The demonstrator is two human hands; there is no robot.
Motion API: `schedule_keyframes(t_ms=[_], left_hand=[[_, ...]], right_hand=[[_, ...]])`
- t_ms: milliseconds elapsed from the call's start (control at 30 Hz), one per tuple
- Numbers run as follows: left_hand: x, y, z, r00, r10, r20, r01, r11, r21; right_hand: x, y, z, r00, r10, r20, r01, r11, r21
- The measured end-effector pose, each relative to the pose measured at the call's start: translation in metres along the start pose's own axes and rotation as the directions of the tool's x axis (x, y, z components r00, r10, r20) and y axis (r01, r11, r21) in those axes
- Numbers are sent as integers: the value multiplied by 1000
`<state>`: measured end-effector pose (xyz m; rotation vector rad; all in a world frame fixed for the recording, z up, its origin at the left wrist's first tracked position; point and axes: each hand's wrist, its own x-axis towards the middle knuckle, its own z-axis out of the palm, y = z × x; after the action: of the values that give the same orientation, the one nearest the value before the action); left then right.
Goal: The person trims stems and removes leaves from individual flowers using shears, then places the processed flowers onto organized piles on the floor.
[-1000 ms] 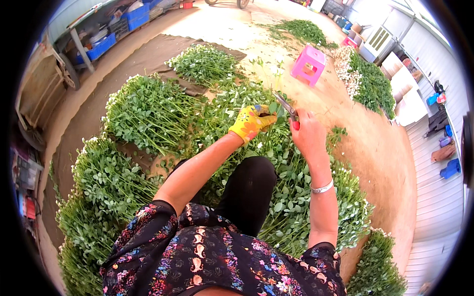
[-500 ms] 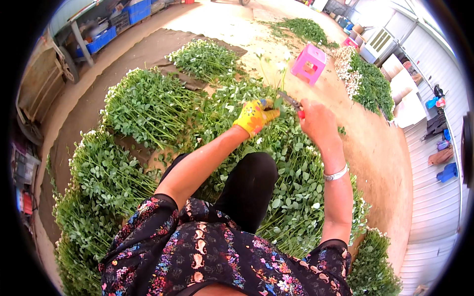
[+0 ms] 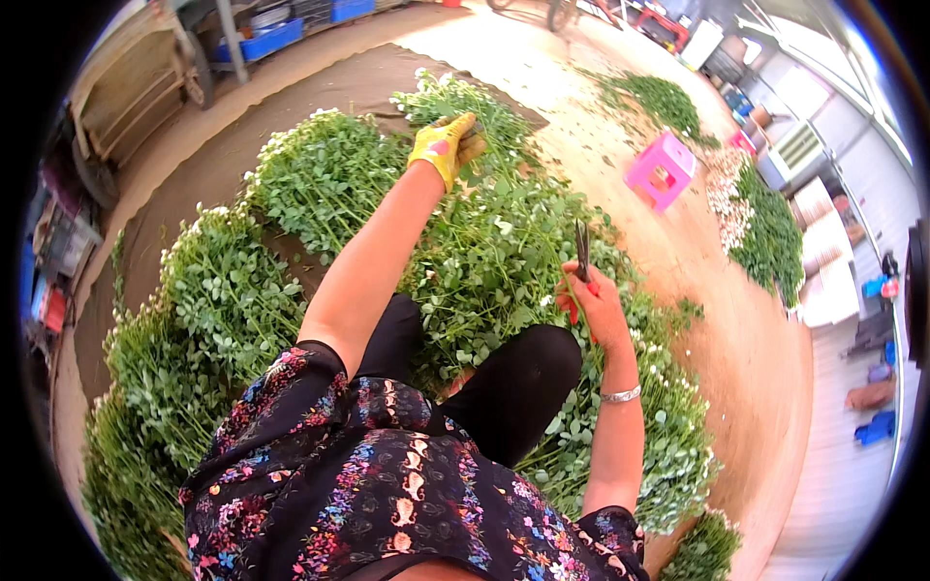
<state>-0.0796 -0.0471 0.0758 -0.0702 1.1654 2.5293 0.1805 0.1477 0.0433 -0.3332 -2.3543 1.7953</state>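
Observation:
My left hand (image 3: 448, 147), in a yellow patterned glove, reaches out over the far bunch of white-flowered stems (image 3: 499, 121). Its fingers are curled; whatever lies in them is hidden among the leaves. My bare right hand (image 3: 599, 302) holds pruning scissors (image 3: 582, 250) by their red handles, with the dark blades pointing away from me. Under the scissors and between my arms spreads a loose heap of leafy green stems (image 3: 484, 261). A neater bunch with white heads (image 3: 325, 184) lies left of my left forearm.
More flower bunches (image 3: 218, 320) line the left side on a brown ground cloth (image 3: 155, 261). A pink plastic stool (image 3: 663, 169) stands at the far right. Beyond it lie green stems (image 3: 765, 232) beside a corrugated wall. A wooden cart (image 3: 131, 92) is at the far left.
My left hand has moved away from the scissors, leftward and farther out to the far bunch. The right hand has drawn back nearer to me, turning the blades outward. The view has shifted.

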Motion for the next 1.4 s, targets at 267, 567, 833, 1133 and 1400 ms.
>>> schedule_keyframes(t_ms=[267,567,833,1133,1400], left_hand=[[24,-2,-43,982,49,185,0,967,-255],[25,23,-65,903,174,393,-8,921,-390],[14,35,-77,869,271,413,-189,955,-229],[-21,20,-54,859,214,466,-219,975,-43],[-31,30,-77,924,223,311,-249,967,47]], right_hand=[[2,-21,13,987,72,147,-119,932,342],[42,-46,0,903,-402,149,376,576,-726],[51,-99,6,894,-384,230,353,291,-889],[85,-88,68,919,-314,240,282,94,-955],[88,-64,72,926,-254,279,352,317,-881]])
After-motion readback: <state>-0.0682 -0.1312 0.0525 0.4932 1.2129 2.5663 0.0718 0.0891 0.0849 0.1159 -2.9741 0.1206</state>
